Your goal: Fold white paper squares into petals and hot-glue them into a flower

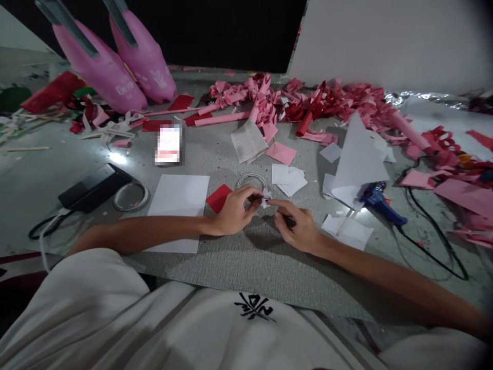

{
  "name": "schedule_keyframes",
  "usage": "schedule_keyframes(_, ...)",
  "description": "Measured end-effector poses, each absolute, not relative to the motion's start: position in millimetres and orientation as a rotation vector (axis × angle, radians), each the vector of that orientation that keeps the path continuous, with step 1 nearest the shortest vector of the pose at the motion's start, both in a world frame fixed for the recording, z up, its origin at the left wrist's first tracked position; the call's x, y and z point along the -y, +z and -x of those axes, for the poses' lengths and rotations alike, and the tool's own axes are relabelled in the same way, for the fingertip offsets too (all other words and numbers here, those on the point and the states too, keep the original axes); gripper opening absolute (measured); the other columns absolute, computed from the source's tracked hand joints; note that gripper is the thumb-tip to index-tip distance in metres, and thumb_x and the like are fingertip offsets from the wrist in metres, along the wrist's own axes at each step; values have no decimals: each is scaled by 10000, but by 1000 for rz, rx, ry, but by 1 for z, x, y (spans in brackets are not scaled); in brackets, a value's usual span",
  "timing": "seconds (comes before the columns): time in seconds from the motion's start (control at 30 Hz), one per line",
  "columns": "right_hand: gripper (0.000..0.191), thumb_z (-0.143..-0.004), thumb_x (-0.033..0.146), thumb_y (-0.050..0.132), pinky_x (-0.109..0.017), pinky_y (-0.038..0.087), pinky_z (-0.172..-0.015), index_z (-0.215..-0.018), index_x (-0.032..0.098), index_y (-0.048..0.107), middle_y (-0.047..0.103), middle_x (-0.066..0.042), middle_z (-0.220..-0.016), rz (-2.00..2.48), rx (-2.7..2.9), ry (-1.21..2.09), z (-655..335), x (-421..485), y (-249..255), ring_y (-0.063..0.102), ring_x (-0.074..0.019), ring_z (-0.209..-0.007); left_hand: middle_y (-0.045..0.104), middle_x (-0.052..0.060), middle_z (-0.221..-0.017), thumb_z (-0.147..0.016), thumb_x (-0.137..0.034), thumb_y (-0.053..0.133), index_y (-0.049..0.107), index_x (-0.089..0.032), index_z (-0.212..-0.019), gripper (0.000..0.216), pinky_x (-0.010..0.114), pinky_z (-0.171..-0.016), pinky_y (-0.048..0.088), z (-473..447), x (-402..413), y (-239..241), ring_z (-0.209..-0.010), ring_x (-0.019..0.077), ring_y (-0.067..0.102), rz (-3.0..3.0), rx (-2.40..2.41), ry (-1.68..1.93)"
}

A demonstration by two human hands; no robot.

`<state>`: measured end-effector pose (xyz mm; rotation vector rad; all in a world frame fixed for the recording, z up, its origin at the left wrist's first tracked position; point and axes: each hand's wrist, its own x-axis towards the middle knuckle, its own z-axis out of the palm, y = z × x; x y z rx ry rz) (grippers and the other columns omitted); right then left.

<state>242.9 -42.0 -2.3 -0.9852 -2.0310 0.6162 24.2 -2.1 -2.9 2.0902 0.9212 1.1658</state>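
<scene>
My left hand [234, 211] pinches a small crumpled white paper piece [266, 195] between thumb and fingertips. From the other side, the stretched index finger of my right hand [302, 230] reaches its edge; the thumb stands apart below. Just behind the fingers lies a thin pale ring [246, 176], partly covered by my left hand. A red paper square [216, 199] is beside the left wrist. Under the left forearm a white sheet [181, 192] lies flat. Several small white paper pieces [291, 181] rest beyond my right hand.
A blue glue gun [379, 204] with a black cord lies right, by a white paper cone [354, 159]. Pink and red paper scraps [339, 105] heap along the back. Leftward are a tape roll [145, 197], a black box [94, 186], a blurred-out bright screen [168, 145] and pink bottles [102, 69].
</scene>
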Motion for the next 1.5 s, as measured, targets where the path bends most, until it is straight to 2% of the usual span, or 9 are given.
schedule_keyframes(0.2, 296, -1004, 167, 500, -182, 382, -510, -1278, 187, 608, 477, 85, -600, 1045, 2077, 573, -241, 42, -3, 416, -74, -464, 683, 51, -946, -973, -129, 572, 630, -184, -1025, 95, 303, -777, 537, -24, 2, -4, -877, 169, 663, -2128, -892, 1187)
schedule_keyframes(0.43, 342, -1017, 149, 483, -207, 398, -517, -1344, 169, 582, 609, 46, -645, 1010, 2200, 337, -241, 44, -8, 459, -78, -453, 660, 49, -942, -977, -99, 547, 616, -182, -1038, 124, 294, -764, 524, -23, 4, -4, -857, 163, 641, -2179, -858, 1174)
schedule_keyframes(0.7, 403, -1017, 133, 477, -198, 420, -514, -1414, 167, 539, 682, 21, -722, 965, 2222, 359, -244, 40, -10, 499, -74, -472, 688, 53, -948, -951, -84, 573, 637, -176, -1026, 135, 302, -778, 524, -22, 1, -3, -867, 170, 656, -2122, -855, 1171)
schedule_keyframes(0.9, 392, -1015, 126, 495, -184, 455, -562, -1398, 184, 559, 672, 32, -716, 937, 2207, 342, -247, 40, -13, 502, -63, -488, 675, 55, -945, -958, -92, 565, 628, -171, -1031, 125, 289, -767, 524, -22, 3, -1, -861, 161, 645, -2137, -792, 1194)
schedule_keyframes(1.13, 445, -1035, 175, 484, -199, 436, -545, -1481, 194, 484, 565, 70, -625, 978, 2256, 335, -244, 40, -12, 473, -82, -467, 701, 67, -955, -954, -156, 592, 654, -161, -1017, 89, 300, -777, 517, -23, -2, -1, -874, 173, 655, -1966, -825, 1137)
schedule_keyframes(1.3, 529, -1052, 202, 444, -211, 476, -583, -1573, 184, 356, 583, 60, -652, 1036, 2262, 421, -244, 40, -8, 511, -100, -498, 702, 59, -933, -931, -249, 634, 673, -142, -1005, 135, 280, -749, 496, -24, -13, -1, -832, 162, 633, -1676, -807, 905)
schedule_keyframes(1.5, 522, -1046, 202, 464, -219, 486, -581, -1560, 202, 373, 598, 63, -664, 1045, 2284, 387, -244, 41, -8, 519, -101, -487, 674, 56, -939, -928, -264, 629, 653, -145, -991, 137, 283, -784, 476, -25, -14, -2, -849, 158, 615, -1589, -718, 878)
